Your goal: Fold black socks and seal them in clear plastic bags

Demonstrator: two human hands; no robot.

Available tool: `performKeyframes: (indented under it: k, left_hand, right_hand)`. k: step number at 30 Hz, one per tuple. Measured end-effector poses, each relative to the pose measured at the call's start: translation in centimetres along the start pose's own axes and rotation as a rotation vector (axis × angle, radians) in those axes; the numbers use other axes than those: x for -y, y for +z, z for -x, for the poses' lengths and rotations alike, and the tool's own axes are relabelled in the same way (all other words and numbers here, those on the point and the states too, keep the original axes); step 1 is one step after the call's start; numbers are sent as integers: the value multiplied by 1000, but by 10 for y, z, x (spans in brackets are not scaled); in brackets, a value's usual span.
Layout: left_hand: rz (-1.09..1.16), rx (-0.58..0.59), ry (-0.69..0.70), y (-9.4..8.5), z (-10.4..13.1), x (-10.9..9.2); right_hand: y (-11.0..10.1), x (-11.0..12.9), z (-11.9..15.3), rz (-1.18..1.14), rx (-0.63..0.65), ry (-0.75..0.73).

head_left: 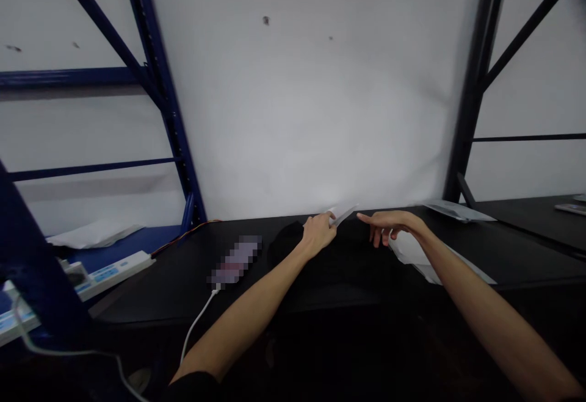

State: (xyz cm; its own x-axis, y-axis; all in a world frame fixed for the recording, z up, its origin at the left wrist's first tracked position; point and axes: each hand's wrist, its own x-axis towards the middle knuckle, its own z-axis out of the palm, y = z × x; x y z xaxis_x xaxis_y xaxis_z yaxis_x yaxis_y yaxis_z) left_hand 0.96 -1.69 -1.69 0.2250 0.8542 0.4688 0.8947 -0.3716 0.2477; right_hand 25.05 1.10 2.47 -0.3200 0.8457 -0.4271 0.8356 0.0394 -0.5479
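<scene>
Near the back of the black table, my left hand (319, 233) is closed on a thin, whitish translucent sheet or bag (344, 211), which sticks out to the right of its fingers. To the right of it, my right hand (384, 225) hangs in the air with its fingers apart and nothing in them. A dark item (286, 242), hard to tell from the black tabletop, lies beneath and beside my left hand. White bags or sheets (428, 258) lie below and to the right of my right hand.
A phone (235, 262) with a white cable (196, 323) lies on the black table (178, 286) at left. Power strips (114, 272) and a white bag (98, 233) rest farther left. Another clear bag (458, 210) is at back right. Blue (171, 103) and black posts (473, 97) flank the wall.
</scene>
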Motion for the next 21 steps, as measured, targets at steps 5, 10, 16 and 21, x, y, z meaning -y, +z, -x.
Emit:
performKeyframes:
  k: [5,10,16,21]
  left_hand:
    - [-16,55,-12,4,1,4]
    - [-21,74,-13,6,2,5]
    - [-34,103,-25,7,0,5]
    - [-42,112,-34,9,-2,5]
  right_hand:
    - [8,-4,-6,-202,-73,-90]
    - [15,-6,-8,-425,-40,-214]
    - [20,1,-3,-629,47,-328]
    - [25,6,-7,-757,56,-388]
